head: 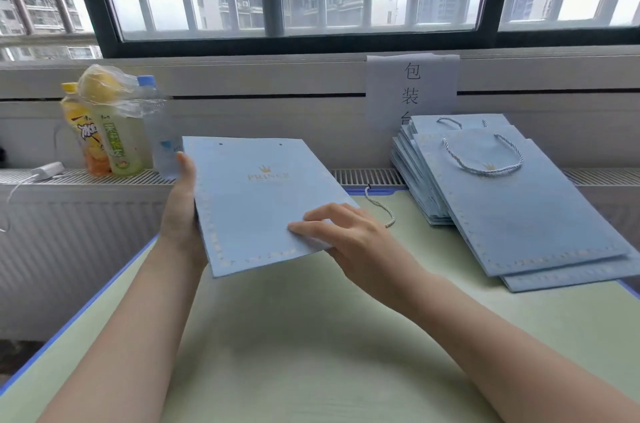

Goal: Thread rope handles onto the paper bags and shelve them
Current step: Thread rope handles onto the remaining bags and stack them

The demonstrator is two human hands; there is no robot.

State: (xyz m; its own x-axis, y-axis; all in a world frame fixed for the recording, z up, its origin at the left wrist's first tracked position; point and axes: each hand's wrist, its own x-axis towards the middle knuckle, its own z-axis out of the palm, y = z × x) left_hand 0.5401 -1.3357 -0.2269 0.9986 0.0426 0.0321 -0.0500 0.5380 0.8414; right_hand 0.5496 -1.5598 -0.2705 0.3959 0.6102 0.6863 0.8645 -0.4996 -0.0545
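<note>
A flat light-blue paper bag with a gold crown print and two empty holes near its top edge is held above the table. My left hand grips its left edge, thumb on the front. My right hand holds the bag's lower right corner, fingers lying on the front. A loose twisted rope handle lies on the table just right of the bag. At the right a stack of blue bags lies flat; the top ones carry rope handles.
The pale green table has a blue edge. On the radiator ledge at the back left stand drink bottles with a plastic bag over them and a white charger. A paper sign hangs under the window.
</note>
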